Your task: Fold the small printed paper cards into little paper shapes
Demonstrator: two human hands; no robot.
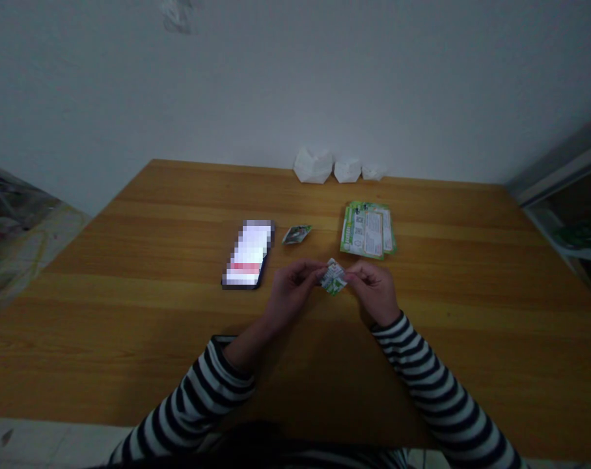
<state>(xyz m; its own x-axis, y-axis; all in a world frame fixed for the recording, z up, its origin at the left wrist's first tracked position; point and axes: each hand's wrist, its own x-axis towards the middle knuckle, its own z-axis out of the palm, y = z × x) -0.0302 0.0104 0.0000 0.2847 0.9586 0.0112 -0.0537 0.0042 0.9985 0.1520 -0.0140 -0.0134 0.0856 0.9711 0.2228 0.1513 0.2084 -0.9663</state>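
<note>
Head view: my left hand (pixel 295 286) and right hand (pixel 373 286) are both in a pinch on one small folded paper (pixel 333 277), thumb and fingertips closed on opposite corners. Paper sits between the hands, printed green and white, held as a diamond, one corner toward me. Can't tell if it touches the counter (pixel 178 339) or hangs just above it.

Beyond it, slightly left: a second folded piece (pixel 296 234), dark and green print, lying on the counter. Left of that, a phone (pixel 249 254), screen lit and pixelated, near my left hand but apart from it. Beyond my right hand: a stack of printed cards (pixel 366 229), green borders, edges not lined up. Far edge, by the wall (pixel 422 85): three white folded shapes (pixel 314 166) in a row, largest on the left, smallest on the right. Both my sleeves (pixel 192 397) are striped dark and white.
</note>
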